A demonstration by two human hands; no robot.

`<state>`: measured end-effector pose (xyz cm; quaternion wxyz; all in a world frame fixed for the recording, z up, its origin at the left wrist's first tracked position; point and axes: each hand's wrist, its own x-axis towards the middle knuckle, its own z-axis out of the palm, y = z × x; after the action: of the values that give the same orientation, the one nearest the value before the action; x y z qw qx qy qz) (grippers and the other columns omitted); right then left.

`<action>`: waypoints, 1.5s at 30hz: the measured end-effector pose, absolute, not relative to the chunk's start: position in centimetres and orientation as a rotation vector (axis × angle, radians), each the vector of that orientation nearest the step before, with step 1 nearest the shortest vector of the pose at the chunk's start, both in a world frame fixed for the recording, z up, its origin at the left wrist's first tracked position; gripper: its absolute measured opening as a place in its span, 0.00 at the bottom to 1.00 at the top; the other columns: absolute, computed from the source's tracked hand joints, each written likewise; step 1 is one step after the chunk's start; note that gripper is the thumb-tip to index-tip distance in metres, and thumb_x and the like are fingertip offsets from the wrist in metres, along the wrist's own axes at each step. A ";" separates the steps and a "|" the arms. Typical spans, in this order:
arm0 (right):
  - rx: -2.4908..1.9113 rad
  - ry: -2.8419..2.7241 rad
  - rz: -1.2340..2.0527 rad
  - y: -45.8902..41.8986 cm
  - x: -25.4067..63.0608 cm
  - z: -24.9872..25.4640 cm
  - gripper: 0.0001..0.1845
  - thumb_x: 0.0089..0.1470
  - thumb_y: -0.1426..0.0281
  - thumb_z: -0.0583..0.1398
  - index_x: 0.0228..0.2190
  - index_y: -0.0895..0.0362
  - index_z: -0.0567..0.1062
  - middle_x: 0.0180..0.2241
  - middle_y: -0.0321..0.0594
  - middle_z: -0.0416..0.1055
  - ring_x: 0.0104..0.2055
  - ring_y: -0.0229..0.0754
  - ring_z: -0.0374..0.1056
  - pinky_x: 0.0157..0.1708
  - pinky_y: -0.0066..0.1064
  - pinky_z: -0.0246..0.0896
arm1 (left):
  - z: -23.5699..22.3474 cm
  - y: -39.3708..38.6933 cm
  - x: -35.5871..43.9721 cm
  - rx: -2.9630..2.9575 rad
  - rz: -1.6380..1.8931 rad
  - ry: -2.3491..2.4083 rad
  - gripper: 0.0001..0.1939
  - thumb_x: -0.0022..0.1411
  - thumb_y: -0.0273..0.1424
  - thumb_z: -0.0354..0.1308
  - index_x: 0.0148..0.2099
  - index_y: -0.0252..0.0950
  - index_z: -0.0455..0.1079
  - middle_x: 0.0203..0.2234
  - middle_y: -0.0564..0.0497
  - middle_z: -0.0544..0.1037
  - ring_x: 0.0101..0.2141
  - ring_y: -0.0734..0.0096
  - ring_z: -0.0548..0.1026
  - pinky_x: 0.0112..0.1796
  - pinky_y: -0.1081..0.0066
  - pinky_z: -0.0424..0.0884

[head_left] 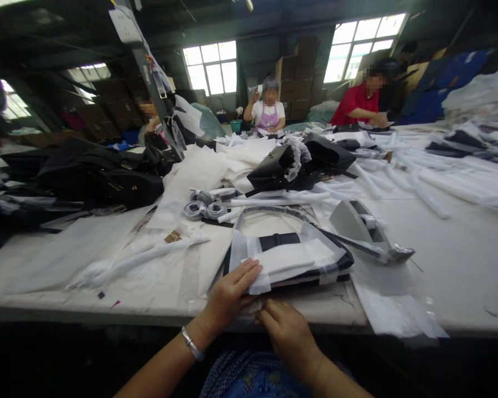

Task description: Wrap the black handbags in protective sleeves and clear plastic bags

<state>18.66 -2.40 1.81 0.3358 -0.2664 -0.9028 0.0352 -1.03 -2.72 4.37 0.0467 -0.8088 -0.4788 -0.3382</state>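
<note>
A black handbag lies flat in front of me, partly covered with white wrapping paper and clear tape. Its wrapped handle arches away on the far side. My left hand, with a silver bracelet at the wrist, holds the bag's near left corner, fingers on top of the paper and thumb at the front edge. Just right of it, my right hand is closed, pinching thin whitish wrapping at the bag's near edge. Its fingertips are partly hidden.
A grey tape dispenser stands right of the bag. Beyond lie tape rolls, black bags and white sheets. More black bags are piled left. Co-workers sit across the table. A metal post rises at left.
</note>
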 end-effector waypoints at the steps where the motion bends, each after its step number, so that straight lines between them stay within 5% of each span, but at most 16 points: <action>1: -0.669 -2.348 0.085 -2.7 19.2 1.7 0.18 0.67 0.74 0.50 0.26 0.55 0.73 0.25 0.37 0.69 0.27 0.41 0.63 0.29 0.33 0.51 | 4.3 -2.7 -1.0 -2.464 -1.033 -1.449 0.26 0.67 0.28 0.59 0.65 0.34 0.61 0.58 0.39 0.73 0.60 0.58 0.70 0.56 0.60 0.72; 7: -0.536 -2.344 0.071 -3.6 21.8 1.8 0.18 0.68 0.73 0.50 0.27 0.55 0.73 0.22 0.34 0.67 0.23 0.39 0.60 0.26 0.33 0.50 | 3.4 -3.0 -0.8 -2.427 -1.029 -1.423 0.23 0.72 0.31 0.52 0.67 0.33 0.60 0.58 0.39 0.74 0.62 0.56 0.67 0.58 0.55 0.71; 11: -0.401 -2.373 0.114 -2.6 22.4 2.3 0.15 0.67 0.74 0.52 0.32 0.57 0.75 0.25 0.34 0.73 0.26 0.37 0.68 0.31 0.32 0.61 | 3.5 -3.2 -0.5 -2.414 -1.011 -1.441 0.21 0.73 0.33 0.51 0.65 0.34 0.62 0.57 0.40 0.75 0.59 0.59 0.71 0.58 0.57 0.71; 14: -0.318 -2.363 0.038 -1.6 22.7 2.7 0.14 0.69 0.68 0.53 0.34 0.56 0.76 0.33 0.38 0.80 0.37 0.40 0.75 0.46 0.36 0.67 | 3.8 -3.1 -0.5 -2.397 -0.995 -1.434 0.20 0.74 0.34 0.49 0.64 0.33 0.65 0.56 0.41 0.76 0.58 0.60 0.72 0.57 0.58 0.72; 18: -0.215 -2.345 -0.049 -0.3 23.2 4.6 0.21 0.69 0.58 0.51 0.46 0.59 0.75 0.44 0.46 0.81 0.53 0.42 0.72 0.59 0.37 0.62 | 4.0 -3.1 -0.4 -2.354 -0.974 -1.409 0.19 0.74 0.35 0.49 0.61 0.30 0.68 0.54 0.40 0.77 0.57 0.59 0.73 0.56 0.59 0.73; 23: -0.559 -2.468 -0.005 5.1 20.4 9.4 0.22 0.66 0.71 0.54 0.59 0.64 0.67 0.59 0.51 0.69 0.67 0.53 0.56 0.65 0.52 0.52 | 3.7 -3.1 -0.1 -2.307 -0.986 -1.382 0.17 0.74 0.26 0.46 0.59 0.30 0.69 0.53 0.41 0.78 0.56 0.61 0.74 0.54 0.59 0.75; 26: -0.727 -2.730 0.152 9.9 17.0 10.6 0.22 0.64 0.76 0.53 0.58 0.65 0.69 0.61 0.52 0.68 0.69 0.59 0.51 0.66 0.59 0.45 | 3.5 -3.1 -0.1 -2.288 -0.969 -1.355 0.18 0.74 0.23 0.45 0.59 0.31 0.70 0.52 0.41 0.79 0.56 0.61 0.74 0.54 0.59 0.75; 31: -0.603 -2.958 0.295 14.2 12.5 9.0 0.13 0.61 0.76 0.58 0.45 0.59 0.79 0.47 0.48 0.80 0.59 0.55 0.68 0.62 0.56 0.55 | 3.1 -2.9 -0.3 -2.251 -0.998 -1.312 0.18 0.74 0.22 0.43 0.58 0.30 0.71 0.50 0.41 0.80 0.55 0.62 0.75 0.54 0.61 0.75; 37: -0.656 -2.873 0.270 14.6 13.0 10.0 0.15 0.63 0.74 0.56 0.46 0.53 0.79 0.48 0.44 0.79 0.60 0.57 0.67 0.58 0.61 0.59 | 2.9 -2.6 -0.6 -2.229 -0.964 -1.273 0.19 0.74 0.22 0.43 0.57 0.29 0.72 0.49 0.43 0.81 0.53 0.63 0.77 0.54 0.63 0.74; 41: -0.622 -2.563 0.163 11.2 18.6 11.7 0.15 0.66 0.71 0.54 0.49 0.57 0.76 0.49 0.49 0.78 0.51 0.48 0.74 0.51 0.40 0.72 | 2.8 -2.6 -0.7 -2.221 -0.970 -1.279 0.18 0.75 0.23 0.43 0.56 0.30 0.73 0.48 0.44 0.82 0.52 0.64 0.78 0.55 0.64 0.74; 45: -0.086 -2.594 0.008 5.7 23.1 9.1 0.18 0.70 0.72 0.47 0.46 0.51 0.77 0.37 0.34 0.83 0.36 0.34 0.79 0.39 0.16 0.73 | 2.8 -2.7 -0.4 -2.226 -1.026 -1.329 0.18 0.75 0.24 0.44 0.56 0.30 0.73 0.49 0.43 0.81 0.53 0.62 0.77 0.53 0.62 0.76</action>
<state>23.07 5.74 9.14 0.2697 -0.0320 -0.9624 0.0030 -0.43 -2.66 2.76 0.1757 -0.7859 -0.4693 -0.3623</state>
